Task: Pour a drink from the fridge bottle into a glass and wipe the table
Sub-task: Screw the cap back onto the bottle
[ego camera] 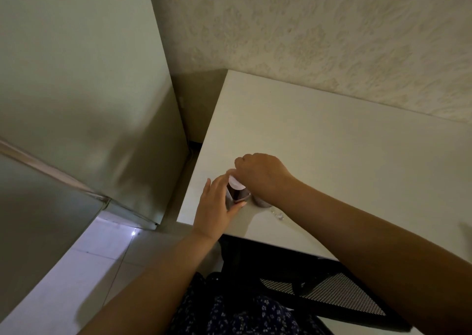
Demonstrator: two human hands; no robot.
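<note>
Bottle is what we are gripping with our left hand while our right hand is pinching its white cap, risking tipping it near the table edge.

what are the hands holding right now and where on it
Both hands are on the dark bottle standing on the table: the left hand wraps its body, and the right hand grips the white cap on top.

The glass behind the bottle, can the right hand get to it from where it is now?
Probably yes. The right hand is on the bottle cap, directly above the glass; its own wrist covers most of the glass, but nothing else stands between them.
</note>
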